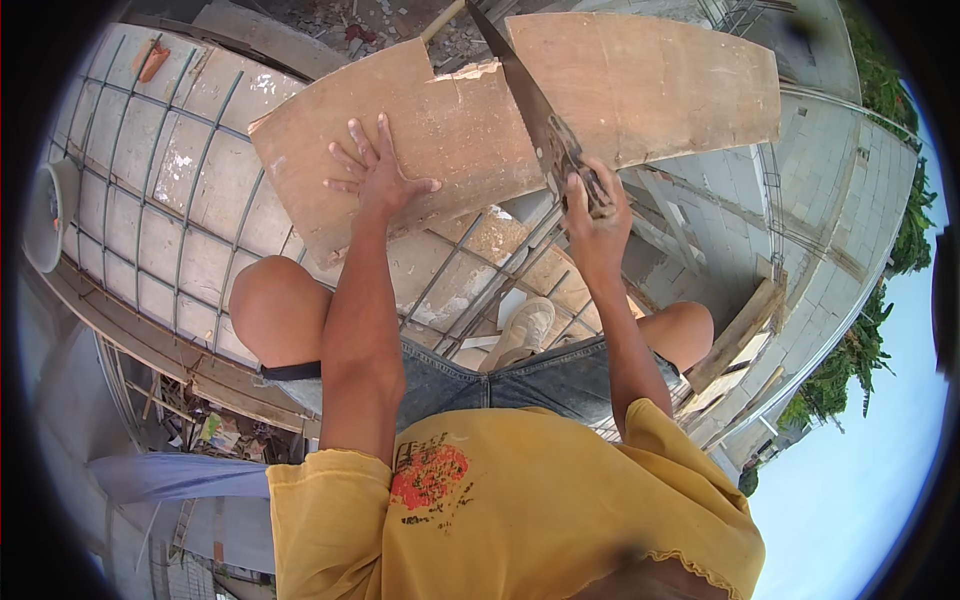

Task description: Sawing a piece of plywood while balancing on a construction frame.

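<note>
With the rebar grid (188,218) beneath the plywood board (450,130), the left hand (380,184), spread flat, should steady its left half while the right hand (600,213), gripping the saw (518,95) across the board's middle, strokes straight.

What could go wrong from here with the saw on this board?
The saw might jump toward the bare left hand pressing on the board. The board's right-hand part, which no hand holds, could sag and pinch the blade. The ragged notch beside the blade may splinter further.
</note>
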{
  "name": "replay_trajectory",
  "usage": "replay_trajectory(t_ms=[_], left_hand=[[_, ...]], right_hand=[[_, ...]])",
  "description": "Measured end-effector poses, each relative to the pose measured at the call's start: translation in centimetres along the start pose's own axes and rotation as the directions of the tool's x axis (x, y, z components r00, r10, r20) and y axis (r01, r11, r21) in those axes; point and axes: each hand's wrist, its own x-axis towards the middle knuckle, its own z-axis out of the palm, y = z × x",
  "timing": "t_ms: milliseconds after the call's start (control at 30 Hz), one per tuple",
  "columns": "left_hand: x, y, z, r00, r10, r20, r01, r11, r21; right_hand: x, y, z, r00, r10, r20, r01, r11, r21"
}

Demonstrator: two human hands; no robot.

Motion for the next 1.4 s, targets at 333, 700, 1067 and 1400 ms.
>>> replay_trajectory(t_ms=[333, 700, 1067, 1400], left_hand=[[0.9, 1.4, 0.5, 0.999, 0.041, 0.022, -0.042, 0.999, 0.012], [1.1, -0.3, -0.6, 0.998, 0.045, -0.042, -0.045, 0.999, 0.004], [0.3, 0.1, -0.1, 0.998, 0.012, 0.069, -0.013, 1.000, 0.013], [0.0, 0.0, 0.3, 0.999, 0.028, 0.015, -0.029, 0.999, 0.021]], right_hand=[[12.0, -2.6, 5.0, 0.957, -0.290, 0.003, 0.287, 0.945, -0.159], [-3.6, -4.1, -4.9, 0.998, 0.009, 0.065, -0.008, 1.000, -0.021], [-4.6, -2.2, -3.7, 0.999, 0.020, 0.026, -0.019, 0.999, -0.043], [-15.9, -6.8, -13.2, 0.921, -0.357, -0.153, 0.356, 0.934, -0.034]])
